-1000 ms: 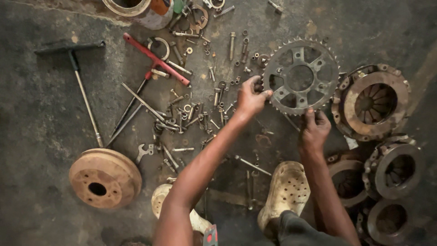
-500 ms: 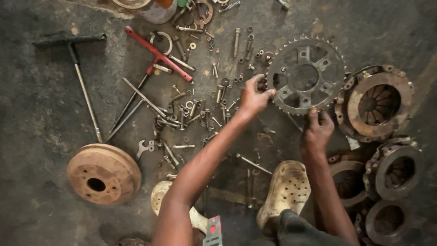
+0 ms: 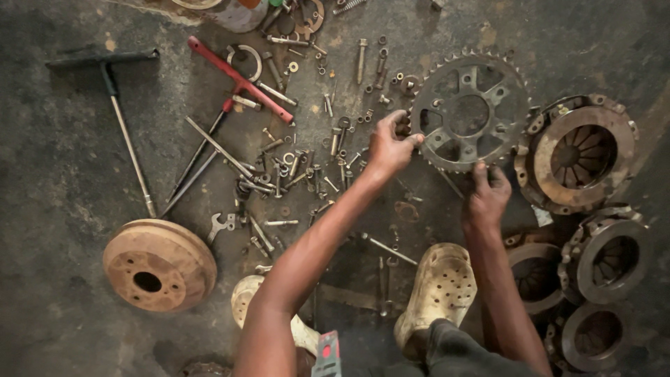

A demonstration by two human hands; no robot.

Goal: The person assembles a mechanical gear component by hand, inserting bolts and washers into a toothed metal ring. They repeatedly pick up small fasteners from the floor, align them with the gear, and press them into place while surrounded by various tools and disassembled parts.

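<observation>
Shoes come first, nearest you: your pale clog point(image 3: 438, 293) is planted on the dark workshop floor point(image 3: 56, 181), toe aimed away from you, and a second clog point(image 3: 244, 300) peeks out from under your left forearm. Beside it on the left lies a rusty brake drum point(image 3: 159, 264), open face up.

Further out, your right hand point(image 3: 487, 194) has its fingers curled onto the lower rim of the toothed sprocket point(image 3: 469, 110), pinching the edge nearest you. Your left hand point(image 3: 389, 145) grips the sprocket's left rim, fingertips closed over the teeth. The sprocket lies flat on the floor, its face turned up at you; being round, it has no long axis, and its centre hole and spoke cut-outs show plainly.

Right of it sits a clutch plate point(image 3: 578, 155), its edge just beside the sprocket's. To the left, loose bolts point(image 3: 293, 167) are scattered across the floor. Beyond those lie a red-handled tool point(image 3: 237, 78) and a T-handle wrench point(image 3: 118, 119), its shaft running toward you.
</observation>
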